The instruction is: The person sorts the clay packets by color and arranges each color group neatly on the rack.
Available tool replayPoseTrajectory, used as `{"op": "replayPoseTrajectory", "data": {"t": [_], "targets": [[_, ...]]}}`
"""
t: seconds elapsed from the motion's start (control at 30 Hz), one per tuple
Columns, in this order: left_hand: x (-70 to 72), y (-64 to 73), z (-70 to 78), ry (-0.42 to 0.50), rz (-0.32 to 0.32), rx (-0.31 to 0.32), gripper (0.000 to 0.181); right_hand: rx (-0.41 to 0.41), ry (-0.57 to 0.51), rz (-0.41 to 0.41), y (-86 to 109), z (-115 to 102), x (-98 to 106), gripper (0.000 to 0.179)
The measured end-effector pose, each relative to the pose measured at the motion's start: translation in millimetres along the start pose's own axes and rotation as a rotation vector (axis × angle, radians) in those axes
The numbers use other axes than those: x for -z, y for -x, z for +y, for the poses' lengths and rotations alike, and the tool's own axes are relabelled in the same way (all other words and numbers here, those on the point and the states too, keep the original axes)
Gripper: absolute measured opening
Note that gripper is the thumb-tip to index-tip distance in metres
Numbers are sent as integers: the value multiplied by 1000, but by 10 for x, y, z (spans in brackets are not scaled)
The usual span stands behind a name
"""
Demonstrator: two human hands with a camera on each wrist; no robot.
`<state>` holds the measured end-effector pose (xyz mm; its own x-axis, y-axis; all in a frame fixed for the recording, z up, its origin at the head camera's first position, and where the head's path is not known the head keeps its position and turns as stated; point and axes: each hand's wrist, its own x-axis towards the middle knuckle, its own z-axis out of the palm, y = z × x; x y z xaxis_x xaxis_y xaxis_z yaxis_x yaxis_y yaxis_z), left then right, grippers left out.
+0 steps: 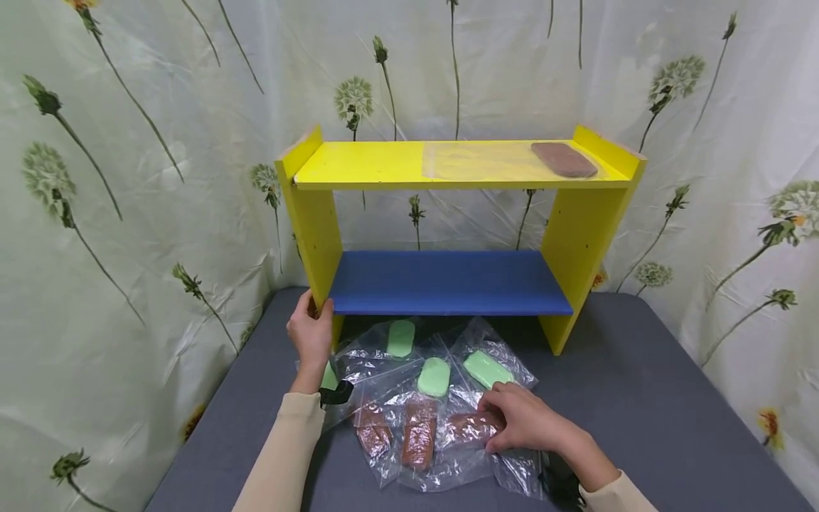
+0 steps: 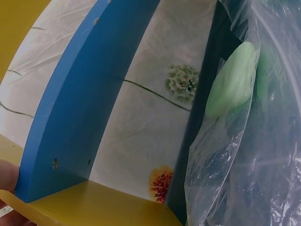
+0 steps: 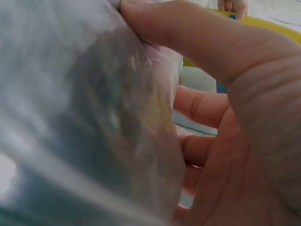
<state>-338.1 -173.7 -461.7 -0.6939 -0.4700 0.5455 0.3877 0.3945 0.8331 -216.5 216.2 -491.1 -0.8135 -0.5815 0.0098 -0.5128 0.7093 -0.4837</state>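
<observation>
My left hand (image 1: 311, 334) grips the front edge of the yellow side panel of a small shelf unit (image 1: 309, 235), beside the end of its blue shelf (image 1: 448, 281). In the left wrist view its fingertips (image 2: 8, 176) wrap that corner. My right hand (image 1: 525, 419) pinches a clear plastic bag with a brown bar (image 1: 472, 428) in it, thumb on the near side and fingers behind. The bag's film (image 3: 127, 117) fills much of the right wrist view, blurred. Around it lie more bagged bars, brown (image 1: 419, 435) and pale green (image 1: 434, 377), partly overlapping.
A bagged brown bar (image 1: 564, 159) lies at the right end of the yellow top shelf (image 1: 371, 160). Another green bar (image 1: 401, 338) lies in front of the unit. The grey table (image 1: 652, 427) carries everything; a flowered curtain (image 1: 160, 107) hangs behind.
</observation>
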Motion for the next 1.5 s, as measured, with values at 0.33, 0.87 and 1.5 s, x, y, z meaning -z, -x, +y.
{"op": "replayPoseTrajectory", "data": {"t": [0.33,0.87,1.5], "targets": [[6,11,-3,-7,-3,-5,34,78,-14,40,17,-3,-56,44],[6,-14,2,-5,-7,7,34,-14,-81,92,-23,-62,28,64],[1,-12,8,-17,-12,20,37,27,-556,-5,24,-38,190,34]]}}
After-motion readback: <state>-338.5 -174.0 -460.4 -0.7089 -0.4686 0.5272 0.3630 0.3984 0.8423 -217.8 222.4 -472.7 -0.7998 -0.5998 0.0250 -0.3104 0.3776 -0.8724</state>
